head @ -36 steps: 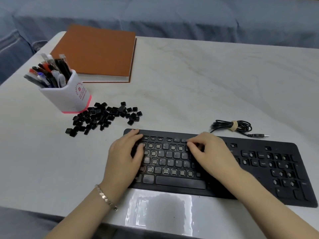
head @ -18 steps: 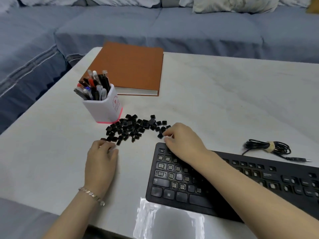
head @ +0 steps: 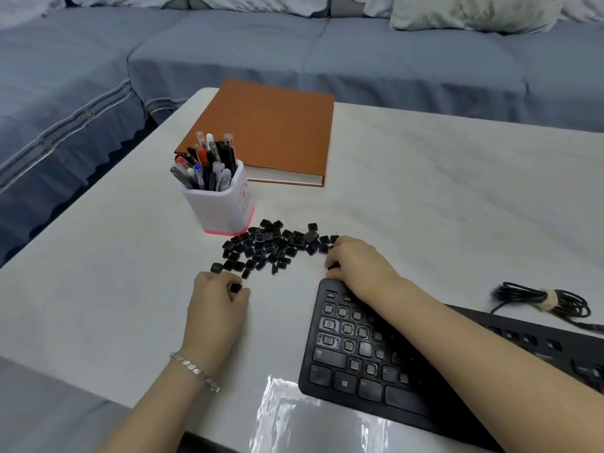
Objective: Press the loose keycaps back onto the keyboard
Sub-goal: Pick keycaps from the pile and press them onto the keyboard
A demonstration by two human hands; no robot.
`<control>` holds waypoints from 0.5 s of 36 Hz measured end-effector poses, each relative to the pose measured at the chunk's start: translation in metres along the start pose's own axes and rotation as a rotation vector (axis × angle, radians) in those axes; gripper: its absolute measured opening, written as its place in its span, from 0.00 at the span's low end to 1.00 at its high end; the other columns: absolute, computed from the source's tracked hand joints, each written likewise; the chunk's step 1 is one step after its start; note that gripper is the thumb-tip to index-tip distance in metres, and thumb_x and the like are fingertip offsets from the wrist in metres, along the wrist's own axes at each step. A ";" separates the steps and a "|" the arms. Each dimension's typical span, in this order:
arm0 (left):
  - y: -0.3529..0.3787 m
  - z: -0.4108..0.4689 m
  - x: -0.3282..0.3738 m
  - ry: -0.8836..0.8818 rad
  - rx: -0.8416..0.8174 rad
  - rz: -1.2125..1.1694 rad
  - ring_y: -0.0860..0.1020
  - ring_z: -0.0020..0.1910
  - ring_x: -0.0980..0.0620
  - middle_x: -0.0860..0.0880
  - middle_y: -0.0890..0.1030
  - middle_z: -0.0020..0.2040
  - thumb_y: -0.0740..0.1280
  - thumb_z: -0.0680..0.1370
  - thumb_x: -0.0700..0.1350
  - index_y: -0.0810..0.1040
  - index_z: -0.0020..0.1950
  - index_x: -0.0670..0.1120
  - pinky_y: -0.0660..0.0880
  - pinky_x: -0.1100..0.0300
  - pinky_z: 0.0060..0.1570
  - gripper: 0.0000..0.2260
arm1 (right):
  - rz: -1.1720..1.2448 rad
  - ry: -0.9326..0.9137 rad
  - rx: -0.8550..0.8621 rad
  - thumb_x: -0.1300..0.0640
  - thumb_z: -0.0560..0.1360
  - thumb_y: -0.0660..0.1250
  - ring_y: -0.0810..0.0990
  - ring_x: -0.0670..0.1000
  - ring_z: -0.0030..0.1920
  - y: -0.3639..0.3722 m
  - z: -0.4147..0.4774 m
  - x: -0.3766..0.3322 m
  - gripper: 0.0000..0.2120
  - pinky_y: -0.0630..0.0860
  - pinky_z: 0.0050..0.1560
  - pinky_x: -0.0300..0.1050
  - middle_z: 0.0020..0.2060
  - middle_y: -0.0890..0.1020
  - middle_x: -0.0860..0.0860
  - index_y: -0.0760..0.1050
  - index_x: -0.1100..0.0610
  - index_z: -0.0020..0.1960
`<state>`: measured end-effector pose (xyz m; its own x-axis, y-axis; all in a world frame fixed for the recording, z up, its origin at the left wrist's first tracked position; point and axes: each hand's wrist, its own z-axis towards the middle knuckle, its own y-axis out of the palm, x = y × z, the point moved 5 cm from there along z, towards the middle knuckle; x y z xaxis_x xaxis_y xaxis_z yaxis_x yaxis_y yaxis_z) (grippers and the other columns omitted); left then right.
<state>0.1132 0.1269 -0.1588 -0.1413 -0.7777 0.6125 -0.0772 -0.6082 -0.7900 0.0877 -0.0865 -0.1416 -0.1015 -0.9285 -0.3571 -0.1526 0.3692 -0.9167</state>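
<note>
Pinching one keycap (head: 234, 287), left hand (head: 217, 308) sits left of keyboard (head: 327, 356); right hand (head: 356, 266) curls at keycap pile (head: 271, 246) beyond it, hold unclear; many sockets (head: 348, 328) bare, most work left.

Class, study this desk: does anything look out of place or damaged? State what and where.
Yes. The keyboard shows many bare sockets at its left end where caps are missing, and the loose keycaps lie in a scattered heap on the table beside the pen holder. The left hand pinches one keycap.

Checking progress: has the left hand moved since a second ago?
Yes. The left hand went leftward off the keyboard to the near edge of the keycap pile.
</note>
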 end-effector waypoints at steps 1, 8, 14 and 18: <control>-0.001 -0.001 0.000 -0.005 0.007 -0.011 0.75 0.36 0.56 0.42 0.76 0.50 0.68 0.73 0.39 0.79 0.46 0.43 0.67 0.63 0.42 0.03 | 0.008 -0.005 0.013 0.62 0.73 0.64 0.74 0.57 0.52 0.000 -0.001 0.001 0.09 0.71 0.50 0.45 0.52 0.75 0.55 0.78 0.60 0.51; -0.004 -0.015 0.004 -0.051 0.016 -0.147 0.76 0.38 0.58 0.52 0.79 0.40 0.68 0.74 0.40 0.77 0.41 0.51 0.67 0.71 0.37 0.06 | 0.723 0.103 0.321 0.64 0.73 0.66 0.81 0.48 0.45 -0.018 -0.032 0.014 0.08 0.75 0.47 0.35 0.43 0.82 0.50 0.80 0.54 0.46; 0.006 -0.041 0.042 -0.326 -0.187 -0.944 0.83 0.39 0.50 0.44 0.84 0.40 0.69 0.72 0.35 0.81 0.46 0.42 0.79 0.62 0.38 0.06 | 1.807 0.167 0.135 0.64 0.67 0.66 0.84 0.54 0.45 -0.028 -0.088 0.004 0.08 0.78 0.40 0.35 0.41 0.84 0.57 0.83 0.59 0.42; 0.011 -0.058 0.076 -0.445 -0.329 -1.248 0.83 0.41 0.50 0.43 0.84 0.43 0.68 0.64 0.39 0.83 0.43 0.40 0.79 0.65 0.37 0.10 | 1.856 0.160 0.154 0.64 0.63 0.65 0.84 0.53 0.44 -0.038 -0.116 0.006 0.11 0.78 0.39 0.34 0.41 0.84 0.58 0.84 0.57 0.41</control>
<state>0.0443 0.0700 -0.1221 0.5164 0.2333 0.8239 -0.1564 -0.9203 0.3586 -0.0211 -0.1017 -0.0887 -0.0935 0.6181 -0.7805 0.3244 0.7601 0.5630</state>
